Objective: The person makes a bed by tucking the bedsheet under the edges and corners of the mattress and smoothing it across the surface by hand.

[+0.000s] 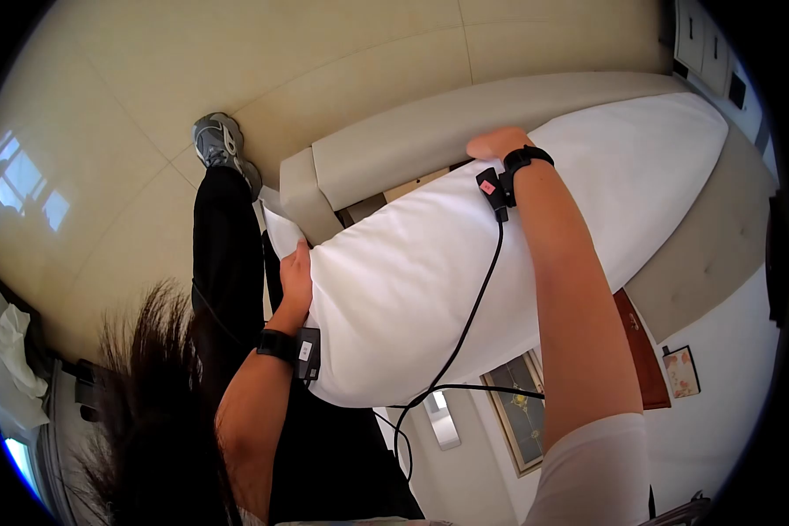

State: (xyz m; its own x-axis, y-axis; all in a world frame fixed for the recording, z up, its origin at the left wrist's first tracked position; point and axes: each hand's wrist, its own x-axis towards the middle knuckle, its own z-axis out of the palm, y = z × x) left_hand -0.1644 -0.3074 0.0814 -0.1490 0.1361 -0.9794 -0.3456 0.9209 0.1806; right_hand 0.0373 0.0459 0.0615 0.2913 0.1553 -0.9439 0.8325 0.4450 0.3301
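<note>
A large white cloth (430, 263) lies smooth over a long padded shape across the middle. My left hand (297, 276) is closed on the cloth at its near left end, beside a loose white flap (280, 230). At the far long edge, my right hand (501, 143) is bent over the cloth and closed on it, its fingertips hidden. Both wrists wear black straps with small boxes, and a black cable runs from the right one over the cloth.
A beige padded bed frame (412, 136) runs along the far side, with a grey-beige padded panel (697, 254) at the right. A leg in black trousers ends in a grey shoe (219, 140) on glossy tiles. Dark hair partly covers the lower left.
</note>
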